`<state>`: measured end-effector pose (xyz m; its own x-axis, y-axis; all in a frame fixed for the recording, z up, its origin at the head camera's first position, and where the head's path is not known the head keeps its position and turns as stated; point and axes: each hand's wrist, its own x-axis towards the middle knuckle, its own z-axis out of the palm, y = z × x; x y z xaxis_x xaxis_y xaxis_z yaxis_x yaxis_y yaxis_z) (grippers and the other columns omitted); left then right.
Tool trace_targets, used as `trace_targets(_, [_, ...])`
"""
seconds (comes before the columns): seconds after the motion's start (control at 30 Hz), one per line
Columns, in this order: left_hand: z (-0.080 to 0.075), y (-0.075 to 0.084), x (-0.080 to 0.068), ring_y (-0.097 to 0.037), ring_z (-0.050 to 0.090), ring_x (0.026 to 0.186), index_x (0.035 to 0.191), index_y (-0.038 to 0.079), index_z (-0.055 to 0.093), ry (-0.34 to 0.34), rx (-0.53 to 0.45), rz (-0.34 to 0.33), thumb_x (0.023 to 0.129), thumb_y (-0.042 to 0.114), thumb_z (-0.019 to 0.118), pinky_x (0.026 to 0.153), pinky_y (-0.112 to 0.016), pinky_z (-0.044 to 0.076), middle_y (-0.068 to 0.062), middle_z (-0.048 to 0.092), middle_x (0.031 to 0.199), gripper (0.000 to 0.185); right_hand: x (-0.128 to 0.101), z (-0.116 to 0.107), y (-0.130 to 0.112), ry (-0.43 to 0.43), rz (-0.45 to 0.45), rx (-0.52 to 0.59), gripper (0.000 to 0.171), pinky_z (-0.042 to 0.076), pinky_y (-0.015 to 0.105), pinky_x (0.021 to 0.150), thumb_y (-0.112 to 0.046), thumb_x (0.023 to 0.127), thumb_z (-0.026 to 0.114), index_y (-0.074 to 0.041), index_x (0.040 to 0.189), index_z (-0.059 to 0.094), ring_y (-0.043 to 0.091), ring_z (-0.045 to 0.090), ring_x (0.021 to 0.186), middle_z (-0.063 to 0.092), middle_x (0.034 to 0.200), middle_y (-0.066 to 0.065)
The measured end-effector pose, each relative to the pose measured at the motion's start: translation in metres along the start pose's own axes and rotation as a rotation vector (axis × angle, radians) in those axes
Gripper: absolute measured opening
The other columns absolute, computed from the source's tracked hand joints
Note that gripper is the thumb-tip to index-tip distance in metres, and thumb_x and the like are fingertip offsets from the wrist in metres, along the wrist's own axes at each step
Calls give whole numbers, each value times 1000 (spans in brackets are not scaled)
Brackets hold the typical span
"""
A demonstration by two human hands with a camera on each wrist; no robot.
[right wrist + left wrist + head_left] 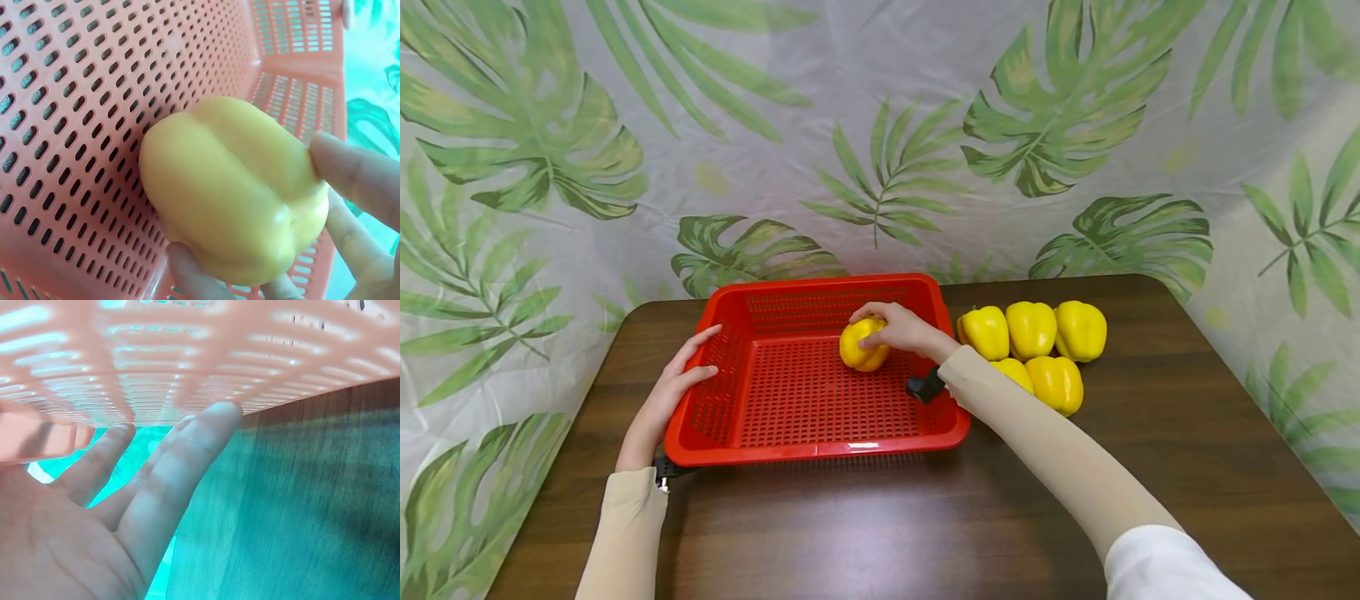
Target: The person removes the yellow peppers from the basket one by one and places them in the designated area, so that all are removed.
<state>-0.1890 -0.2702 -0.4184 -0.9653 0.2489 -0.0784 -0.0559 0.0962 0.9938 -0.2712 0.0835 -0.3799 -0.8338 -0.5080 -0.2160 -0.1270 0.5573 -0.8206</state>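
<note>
A red perforated plastic basket [812, 450] sits on the table. In the head view my left hand [658, 404] holds its left rim, with the thumb over the rim. The left wrist view shows other fingers [178, 478] of that hand lying along the basket's outer wall [206, 381]. Inside the basket, toward its right side, my right hand [904, 329] grips a yellow bell pepper [859, 350]. Seen from the right wrist, thumb and fingers surround the bell pepper [219, 187], close to the perforated floor; whether it touches the floor is unclear.
Several more yellow bell peppers [1030, 331] lie in two rows on the brown wooden table [1165, 417], right of the basket. My right forearm [1045, 442] partly covers the front row. A leaf-patterned curtain [895, 158] hangs behind the table.
</note>
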Motion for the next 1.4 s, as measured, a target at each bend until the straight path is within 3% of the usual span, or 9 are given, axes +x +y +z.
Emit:
trace_targets(0.3, [2, 4, 0, -24, 55, 109, 152, 24, 24, 4, 0, -1, 101, 13, 42, 82, -35, 53, -19, 24, 149, 56, -8, -6, 3, -159, 31, -35, 60, 41, 38, 91, -12, 86, 66, -12, 142, 45, 30, 44, 112, 46, 134, 15])
trace_targets(0.5, [2, 4, 0, -24, 55, 108, 153, 24, 24, 7, 6, -2, 101, 14, 42, 82, -34, 53, -19, 24, 148, 55, -11, -8, 4, -229, 29, -21, 58, 39, 38, 93, -18, 90, 64, -12, 143, 42, 29, 43, 114, 44, 136, 13])
trace_targets(0.73, [2, 2, 0, -23, 55, 108, 153, 24, 23, 3, 0, -3, 101, 14, 42, 82, -35, 53, -19, 24, 149, 55, -16, -7, 2, -241, 59, -6, 41, 37, 36, 91, -23, 100, 49, -16, 140, 45, 28, 40, 116, 43, 137, 11])
trace_targets(0.9, [2, 1, -1, -24, 56, 108, 153, 24, 23, 1, -3, -4, 101, 14, 42, 82, -35, 54, -19, 23, 149, 56, -18, -7, 3, -262, 79, 7, 47, 41, 33, 83, -19, 97, 51, -16, 143, 43, 27, 42, 110, 41, 138, 11])
trace_targets(1.17, [1, 1, -1, -24, 56, 109, 152, 25, 24, 0, 0, 5, 101, 14, 42, 82, -36, 53, -19, 23, 149, 55, -16, -4, 6, -368, 47, -8, 59, 44, 31, 78, -17, 92, 56, -14, 147, 34, 24, 43, 105, 40, 130, 12])
trace_targets(1.4, [1, 1, -1, -24, 55, 109, 153, 22, 23, 0, -6, 7, 101, 13, 42, 82, -36, 53, -19, 24, 149, 55, -18, -3, 8, -310, 43, 49, 57, 49, 34, 72, -14, 89, 59, -12, 142, 39, 24, 47, 97, 43, 120, 14])
